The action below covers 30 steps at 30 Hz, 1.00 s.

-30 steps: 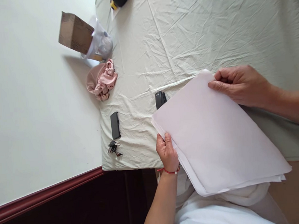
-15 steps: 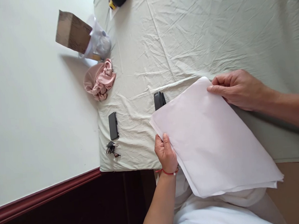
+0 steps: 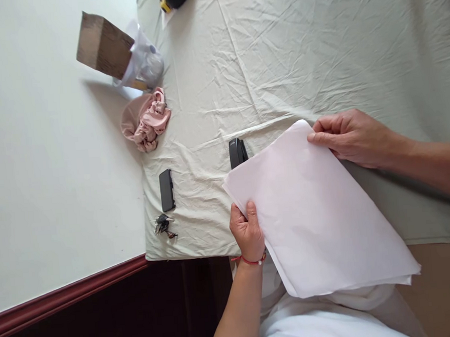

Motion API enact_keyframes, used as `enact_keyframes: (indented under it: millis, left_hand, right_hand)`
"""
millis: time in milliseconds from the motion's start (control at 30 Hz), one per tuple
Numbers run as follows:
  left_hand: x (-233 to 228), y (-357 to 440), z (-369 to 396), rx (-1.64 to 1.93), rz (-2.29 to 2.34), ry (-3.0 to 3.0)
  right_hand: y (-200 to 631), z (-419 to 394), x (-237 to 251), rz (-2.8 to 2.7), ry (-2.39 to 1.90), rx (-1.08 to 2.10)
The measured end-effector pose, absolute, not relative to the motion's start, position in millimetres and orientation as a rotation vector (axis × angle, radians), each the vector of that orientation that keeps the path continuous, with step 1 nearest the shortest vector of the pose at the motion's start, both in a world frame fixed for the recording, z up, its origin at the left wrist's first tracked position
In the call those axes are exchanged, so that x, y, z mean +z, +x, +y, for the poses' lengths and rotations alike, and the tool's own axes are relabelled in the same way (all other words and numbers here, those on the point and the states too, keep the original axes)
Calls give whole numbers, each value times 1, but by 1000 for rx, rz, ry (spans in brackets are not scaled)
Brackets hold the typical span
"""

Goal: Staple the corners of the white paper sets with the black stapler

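White paper stack (image 3: 313, 213): centre-right of frame, lower edge overhanging the table edge.
Left hand (image 3: 248, 231): closed on the stack's lower-left edge.
Right hand (image 3: 352, 138): fingers curled, pinching the upper corner.
Stapler (image 3: 236, 152): touching the stack's upper-left edge.
Open room: bare tablecloth (image 3: 297, 45) across the upper right.

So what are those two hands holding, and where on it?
A stack of white paper. The left hand grips its near-left edge; the right hand pinches the far corner with its fingers.

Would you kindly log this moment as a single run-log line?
left hand: grips paper stack lower edge | right hand: pinches stack's far corner | stapler: partly under stack, on sheet-covered table
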<state>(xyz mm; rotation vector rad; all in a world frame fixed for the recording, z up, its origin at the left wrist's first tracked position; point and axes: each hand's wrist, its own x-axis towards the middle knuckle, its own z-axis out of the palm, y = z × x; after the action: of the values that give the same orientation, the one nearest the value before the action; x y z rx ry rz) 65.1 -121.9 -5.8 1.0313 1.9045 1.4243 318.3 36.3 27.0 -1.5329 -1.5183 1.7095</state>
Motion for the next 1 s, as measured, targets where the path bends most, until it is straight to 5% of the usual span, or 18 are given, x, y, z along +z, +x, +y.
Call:
enact_keyframes:
  millis: [300, 733, 1000]
  left_hand:
    - [4, 59, -111, 1602, 1695, 565]
    - [73, 17, -52, 1967, 1492, 238]
    - [47, 50, -44, 1927, 1304, 160]
  right_hand:
    - [325, 41, 13, -1689, -1165, 1554]
    - [340, 50, -4, -1596, -469, 2324]
    - [325, 39, -5, -1781, -459, 2199]
